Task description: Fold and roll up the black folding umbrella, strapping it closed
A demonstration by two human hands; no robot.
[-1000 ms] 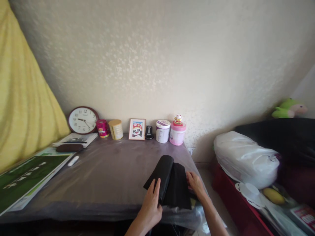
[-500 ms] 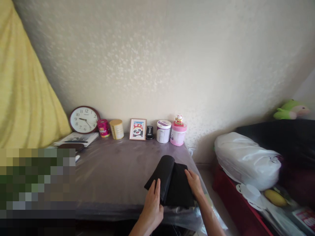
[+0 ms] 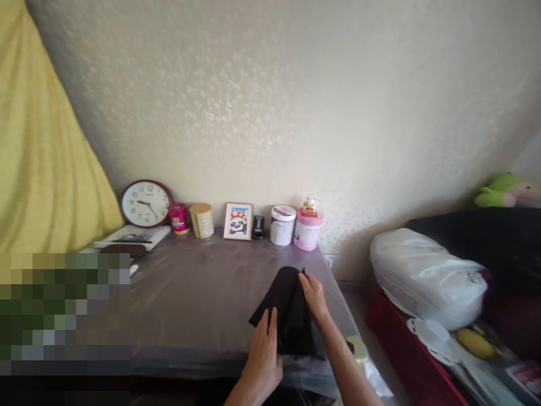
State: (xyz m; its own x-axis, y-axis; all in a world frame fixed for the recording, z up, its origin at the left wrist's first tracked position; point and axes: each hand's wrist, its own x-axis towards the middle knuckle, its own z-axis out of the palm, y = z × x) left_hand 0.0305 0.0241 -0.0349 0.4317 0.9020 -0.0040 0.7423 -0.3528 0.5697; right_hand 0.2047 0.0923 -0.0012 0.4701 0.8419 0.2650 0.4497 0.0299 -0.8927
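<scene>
Mosaic block is hiding the left of the counter | I'm pinching folded matte-black cloth, lying at its front right, with fingers of right hand | left hand is touching it, grip I cannot tell

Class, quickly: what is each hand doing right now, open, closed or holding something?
Left hand: two fingers lie on the black cloth; whether it grips cannot be told.
Right hand: closed, holding the cloth's edge.
</scene>
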